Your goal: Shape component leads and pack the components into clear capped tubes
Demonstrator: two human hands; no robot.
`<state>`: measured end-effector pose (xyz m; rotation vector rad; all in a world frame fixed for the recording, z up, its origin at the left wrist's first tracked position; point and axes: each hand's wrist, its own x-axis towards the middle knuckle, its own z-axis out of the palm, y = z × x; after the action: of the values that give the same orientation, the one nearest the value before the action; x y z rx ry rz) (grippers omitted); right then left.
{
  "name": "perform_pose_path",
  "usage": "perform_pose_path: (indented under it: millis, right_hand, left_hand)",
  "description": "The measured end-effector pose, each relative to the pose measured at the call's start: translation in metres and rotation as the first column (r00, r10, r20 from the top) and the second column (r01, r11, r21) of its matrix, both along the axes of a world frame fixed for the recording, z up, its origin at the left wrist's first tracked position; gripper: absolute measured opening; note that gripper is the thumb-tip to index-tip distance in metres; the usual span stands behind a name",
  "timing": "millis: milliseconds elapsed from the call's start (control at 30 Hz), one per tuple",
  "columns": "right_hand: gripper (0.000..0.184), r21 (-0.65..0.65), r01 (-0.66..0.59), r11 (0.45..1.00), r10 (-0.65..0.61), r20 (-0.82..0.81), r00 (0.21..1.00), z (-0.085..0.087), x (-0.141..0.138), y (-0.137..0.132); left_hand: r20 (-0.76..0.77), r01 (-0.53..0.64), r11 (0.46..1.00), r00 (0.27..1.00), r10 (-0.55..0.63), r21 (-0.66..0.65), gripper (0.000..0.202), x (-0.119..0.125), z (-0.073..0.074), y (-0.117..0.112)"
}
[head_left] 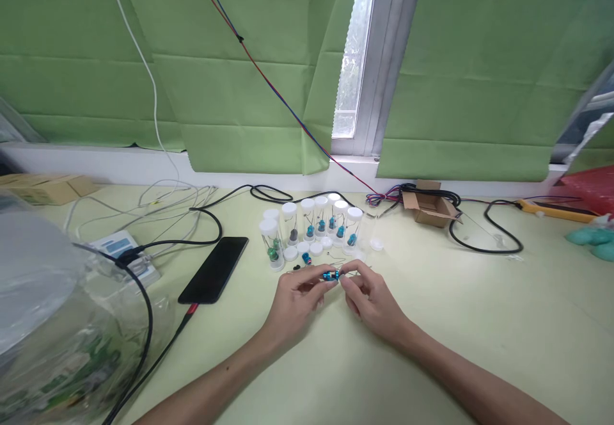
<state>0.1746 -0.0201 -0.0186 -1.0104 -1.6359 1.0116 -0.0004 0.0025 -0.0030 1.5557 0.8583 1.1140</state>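
Blue shows in the hands [296, 292] [377, 297] — a small part [329, 276] (partly covered).

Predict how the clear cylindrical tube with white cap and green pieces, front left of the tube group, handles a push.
The tube likely tips if pushed high: tall, narrow base. Once down, it probably rolls: round wall. Green pieces, sitting low, may steady it slightly.

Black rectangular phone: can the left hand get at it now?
Likely yes: nothing visibly blocks the way to the phone across the pale-green tabletop, though the left hand holds a small shiny blue piece.
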Motion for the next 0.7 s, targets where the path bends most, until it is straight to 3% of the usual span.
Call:
perform_pose_path:
  millis: [700]
  right_hand:
    - [0.044, -0.020, 0.055, 0.998, -0.054, 0.024, 0.998, -0.0026, -0.0016, 0.0031]
  left_hand:
    - [-0.082, 0.023, 0.994, 0.997, -0.014, 0.106, 0.023, -0.0006, -0.0053, 0.0003]
